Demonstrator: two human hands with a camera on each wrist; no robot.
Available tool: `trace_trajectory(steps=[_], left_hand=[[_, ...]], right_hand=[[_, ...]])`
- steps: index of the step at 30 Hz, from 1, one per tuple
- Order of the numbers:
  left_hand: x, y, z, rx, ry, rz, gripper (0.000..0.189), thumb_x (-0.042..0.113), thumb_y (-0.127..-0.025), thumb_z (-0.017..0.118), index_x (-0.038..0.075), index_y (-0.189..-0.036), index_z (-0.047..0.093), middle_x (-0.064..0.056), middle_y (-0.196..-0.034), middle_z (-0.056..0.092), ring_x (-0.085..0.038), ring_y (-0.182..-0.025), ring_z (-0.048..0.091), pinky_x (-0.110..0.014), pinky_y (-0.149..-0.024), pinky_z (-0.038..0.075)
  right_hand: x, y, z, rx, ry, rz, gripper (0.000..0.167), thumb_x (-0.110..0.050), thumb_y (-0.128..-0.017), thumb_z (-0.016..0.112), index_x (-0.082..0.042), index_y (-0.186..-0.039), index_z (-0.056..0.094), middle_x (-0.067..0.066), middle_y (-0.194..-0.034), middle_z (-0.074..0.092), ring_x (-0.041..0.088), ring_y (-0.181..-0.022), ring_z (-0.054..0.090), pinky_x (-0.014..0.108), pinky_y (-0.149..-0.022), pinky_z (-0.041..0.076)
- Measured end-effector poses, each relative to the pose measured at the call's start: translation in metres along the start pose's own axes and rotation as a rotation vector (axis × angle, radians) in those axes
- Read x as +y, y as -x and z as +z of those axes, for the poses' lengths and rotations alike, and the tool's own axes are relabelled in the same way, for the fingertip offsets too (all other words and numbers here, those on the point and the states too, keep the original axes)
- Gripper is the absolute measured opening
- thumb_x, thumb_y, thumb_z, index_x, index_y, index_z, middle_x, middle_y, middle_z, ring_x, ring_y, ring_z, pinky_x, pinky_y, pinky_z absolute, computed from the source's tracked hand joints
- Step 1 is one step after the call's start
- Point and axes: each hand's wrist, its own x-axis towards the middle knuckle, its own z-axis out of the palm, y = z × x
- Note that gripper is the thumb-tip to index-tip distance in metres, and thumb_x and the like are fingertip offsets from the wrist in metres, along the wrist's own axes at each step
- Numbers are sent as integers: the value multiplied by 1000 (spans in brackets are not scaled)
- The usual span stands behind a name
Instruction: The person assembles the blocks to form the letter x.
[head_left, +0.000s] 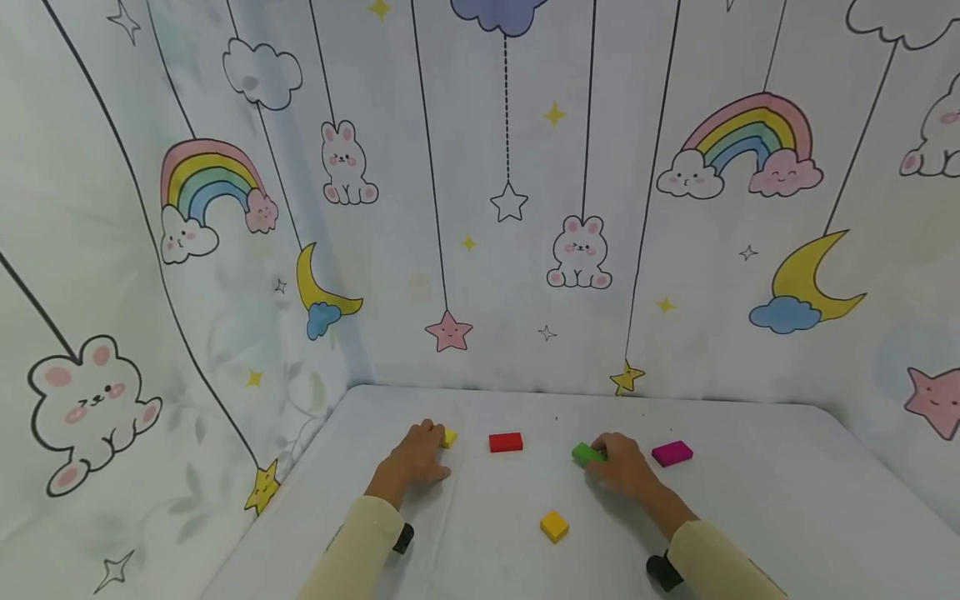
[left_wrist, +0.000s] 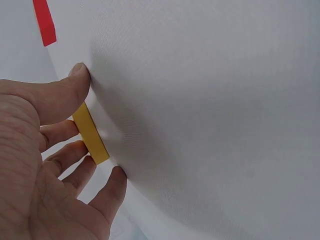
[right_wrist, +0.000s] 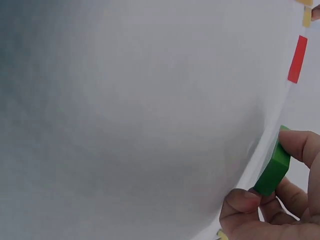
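Two cropped sleeves point(head_left: 348, 550), five blocks point(head_left: 506, 442): toward the desk's point(head_left: 487, 533) far edge, I see left hand point(head_left: 416, 454) loosely touching half-hidden yellow point(left_wrist: 92, 136), right hand point(head_left: 624, 467) pinching green point(right_wrist: 275, 170).

Wht tbl point(head_left: 480, 508); behind it, backdrop point(head_left: 487, 283) w/ printed bunnies point(head_left: 580, 254), rainbows point(head_left: 750, 125), moons point(head_left: 798, 271).

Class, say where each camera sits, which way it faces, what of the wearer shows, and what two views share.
Head: on the head, facing forward and down at the table; sleeves, left hand and right hand show.
Left wrist: worn there, facing table and yellow block; left hand shows.
Right wrist: worn there, facing table and green block; right hand and part of the left show.
Both wrist views share the red block.
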Motion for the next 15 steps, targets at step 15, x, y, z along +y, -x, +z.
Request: trace_trajectory(steps=[15], left_hand=[[-4,-3,4,3,-12,-2,60,28,-85,82,5,-133,54,-10,-124,52,-29,-116,51,-52,-98,49]], right_hand=[[-14,15,8,75,-13,-12,24,-15,-83,79,-1,-101,73,5,-90,64,21,-84,57,41,-80,56]])
